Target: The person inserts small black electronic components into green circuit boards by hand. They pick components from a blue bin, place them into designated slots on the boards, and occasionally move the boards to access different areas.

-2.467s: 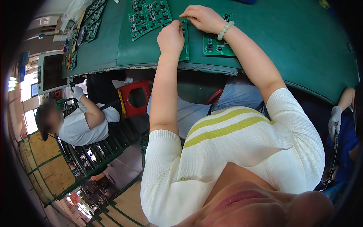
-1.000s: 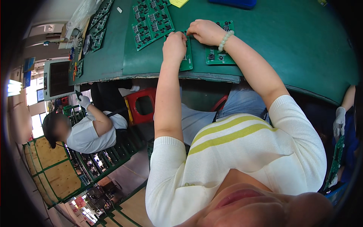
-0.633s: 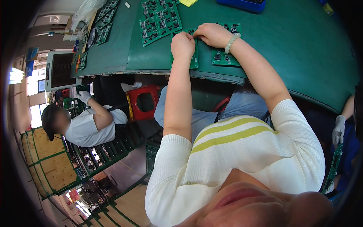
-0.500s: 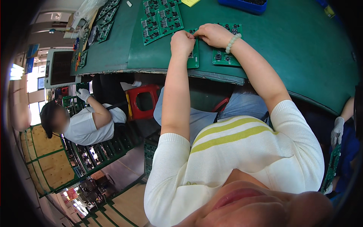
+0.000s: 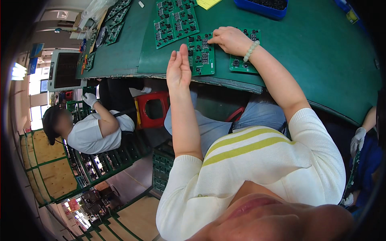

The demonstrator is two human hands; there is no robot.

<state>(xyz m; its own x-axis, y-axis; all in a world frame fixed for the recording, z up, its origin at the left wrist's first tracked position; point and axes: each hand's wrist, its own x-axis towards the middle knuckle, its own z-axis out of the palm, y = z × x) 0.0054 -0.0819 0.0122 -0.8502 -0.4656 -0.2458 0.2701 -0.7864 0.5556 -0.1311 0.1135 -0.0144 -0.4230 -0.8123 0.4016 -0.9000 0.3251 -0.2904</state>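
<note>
A green circuit board (image 5: 198,64) with black display blocks and small black parts lies near the bench's front edge. My left hand (image 5: 179,71) is turned palm up beside its left edge, fingers stretched out. Whether a small part rests at those fingertips cannot be made out. Over the board's right edge, my right hand (image 5: 231,40) has its fingers drawn together, tips at the upper display block (image 5: 205,43). Anything pinched there is too small to see. Another green board (image 5: 241,64) lies partly hidden under my right wrist, which wears a bead bracelet.
Joined boards (image 5: 177,24) lie behind, with a blue tray (image 5: 261,12) of small black parts farther back. More boards (image 5: 114,32) sit at the far left. A gloved person (image 5: 100,128) works at left; another person's gloved hand (image 5: 358,140) holds a board at right.
My left hand has come away from the board and my right fingers, moving left and opening palm up. My right hand stays over the board, whose displays are now uncovered.
</note>
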